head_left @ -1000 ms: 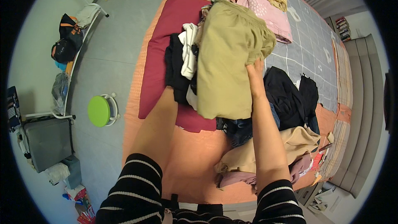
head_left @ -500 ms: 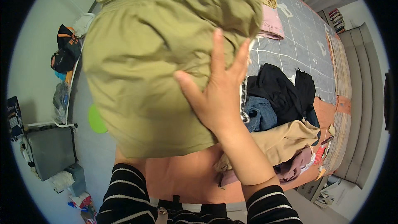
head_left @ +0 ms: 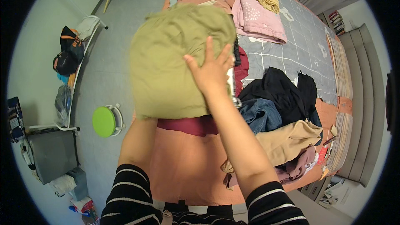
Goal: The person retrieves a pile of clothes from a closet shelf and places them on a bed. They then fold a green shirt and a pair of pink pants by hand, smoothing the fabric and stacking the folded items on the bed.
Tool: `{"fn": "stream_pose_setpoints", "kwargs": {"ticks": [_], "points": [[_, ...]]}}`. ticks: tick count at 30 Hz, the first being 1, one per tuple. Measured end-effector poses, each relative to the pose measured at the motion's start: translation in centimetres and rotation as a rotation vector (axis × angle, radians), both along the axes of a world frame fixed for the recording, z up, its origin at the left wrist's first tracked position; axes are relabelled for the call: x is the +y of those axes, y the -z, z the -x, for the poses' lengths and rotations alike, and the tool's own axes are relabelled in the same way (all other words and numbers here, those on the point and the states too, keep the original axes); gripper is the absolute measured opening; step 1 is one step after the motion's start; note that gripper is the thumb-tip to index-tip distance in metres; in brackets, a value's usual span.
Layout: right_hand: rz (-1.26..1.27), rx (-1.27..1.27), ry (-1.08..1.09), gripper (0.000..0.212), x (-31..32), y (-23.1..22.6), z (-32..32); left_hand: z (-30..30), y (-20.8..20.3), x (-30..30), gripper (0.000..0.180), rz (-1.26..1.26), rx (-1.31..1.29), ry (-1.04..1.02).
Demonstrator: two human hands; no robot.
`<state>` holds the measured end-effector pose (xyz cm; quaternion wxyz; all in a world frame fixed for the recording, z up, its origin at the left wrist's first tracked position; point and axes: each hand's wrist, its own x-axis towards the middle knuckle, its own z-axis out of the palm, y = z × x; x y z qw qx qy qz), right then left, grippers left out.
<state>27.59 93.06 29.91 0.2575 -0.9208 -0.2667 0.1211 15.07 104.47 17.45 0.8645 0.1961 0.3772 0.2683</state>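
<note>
While it is lifted above the bed (head_left: pixel 183 171), the folded olive garment (head_left: pixel 171 62) is pressed by the right hand (head_left: pixel 212 73), fingers spread flat on top. Its bulk hides the left hand underneath, grip unclear. Dark clothes (head_left: pixel 279 93) lie heaped just right.

A home bedroom: bed (head_left: pixel 300 50) strewn with clothes (head_left: pixel 279 96).
</note>
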Motion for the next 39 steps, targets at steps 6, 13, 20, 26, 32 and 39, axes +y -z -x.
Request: {"fn": "stream_pose_setpoints", "kwargs": {"ticks": [6, 13, 20, 26, 32, 39], "points": [[0.093, -0.211, 0.047, 0.086, 1.2, -0.6, 0.9, 0.7, -1.0, -1.7, 0.060, 0.057, -0.190, 0.025], [0.065, -0.006, -0.036, 0.086, 1.6, -0.8, 0.4, 5.7, -12.7, -1.1, 0.056, -0.808, 0.497, -0.452], [-0.640, 0.579, 0.165, 0.075, -5.2, 4.8, -7.4, -5.8, -15.1, -0.2, 0.072, -1.851, 1.206, 0.525], [-0.870, 1.208, -0.043, 0.072, -3.1, 5.4, -2.1, -8.9, -14.5, -1.4, 0.077, -1.794, 1.233, 0.785], [-0.606, 0.985, 0.154, 0.073, -5.6, 10.7, -5.0, -12.4, -10.9, -5.3, 0.071, -1.983, 1.333, 0.765], [-0.709, 0.848, 0.113, 0.063, -14.4, 2.6, -1.2, -13.0, -13.3, -6.9, 0.079, -1.955, 1.339, 0.793]]}}
